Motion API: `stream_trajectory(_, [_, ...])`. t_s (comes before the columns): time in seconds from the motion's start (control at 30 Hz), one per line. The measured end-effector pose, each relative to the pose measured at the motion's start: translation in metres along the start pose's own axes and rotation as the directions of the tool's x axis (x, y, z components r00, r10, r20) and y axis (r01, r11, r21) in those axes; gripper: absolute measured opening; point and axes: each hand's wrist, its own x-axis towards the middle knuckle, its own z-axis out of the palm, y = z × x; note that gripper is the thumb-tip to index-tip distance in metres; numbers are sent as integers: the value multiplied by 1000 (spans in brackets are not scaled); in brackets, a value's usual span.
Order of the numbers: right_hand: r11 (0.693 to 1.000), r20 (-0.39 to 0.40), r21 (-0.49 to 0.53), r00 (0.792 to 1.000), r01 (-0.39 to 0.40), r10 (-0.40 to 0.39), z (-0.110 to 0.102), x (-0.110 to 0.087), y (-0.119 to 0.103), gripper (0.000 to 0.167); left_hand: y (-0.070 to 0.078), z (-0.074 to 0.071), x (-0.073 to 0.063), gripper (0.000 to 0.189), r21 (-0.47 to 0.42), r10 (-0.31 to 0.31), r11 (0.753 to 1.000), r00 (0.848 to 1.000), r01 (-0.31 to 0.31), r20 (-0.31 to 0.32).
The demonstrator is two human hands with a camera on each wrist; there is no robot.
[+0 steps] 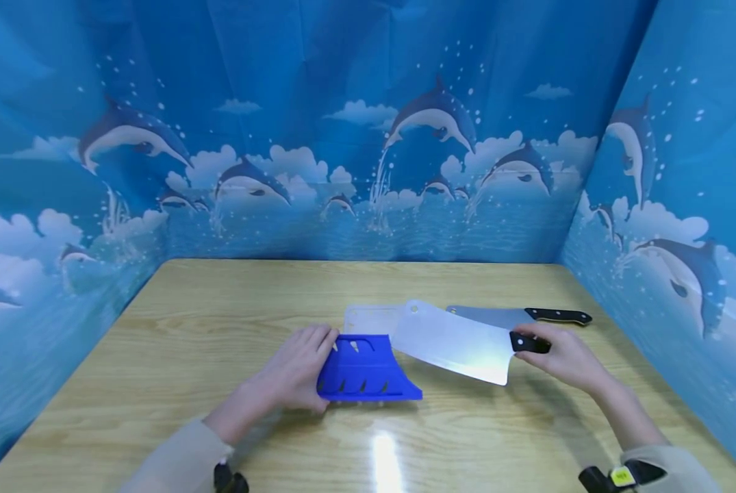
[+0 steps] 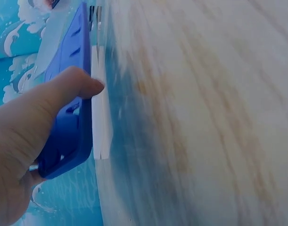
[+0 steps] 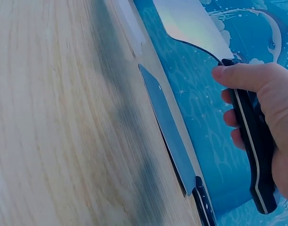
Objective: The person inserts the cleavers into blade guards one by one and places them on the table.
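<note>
Head view, a left hand point(image 1: 302, 370) grips a blue guard point(image 1: 368, 378) left of a cleaver point(image 1: 454, 342); left wrist, its thumb point(image 2: 75, 85) clamps the rim point(image 2: 86, 122); right wrist, a right hand point(image 3: 272, 92) clasps the handle point(image 3: 257, 153), where a loose grasp could drop the cleaver

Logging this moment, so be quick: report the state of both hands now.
Left hand: closed, gripping the blue plastic piece at its edge.
Right hand: closed, holding the cleaver by its black handle.
</note>
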Motion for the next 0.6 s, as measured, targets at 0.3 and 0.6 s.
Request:
stream_trajectory(0.3, [997, -52, -51, 996, 64, -66, 3, -4, 2, 38, 1, -1, 0, 108, -4, 13, 1000, 999, -12, 36])
stream_trajectory(0.6, [989, -93, -94, 989, 110, -119, 7, -4, 5, 38, 2, -1, 2, 110, 45, 7, 999, 999, -9, 45])
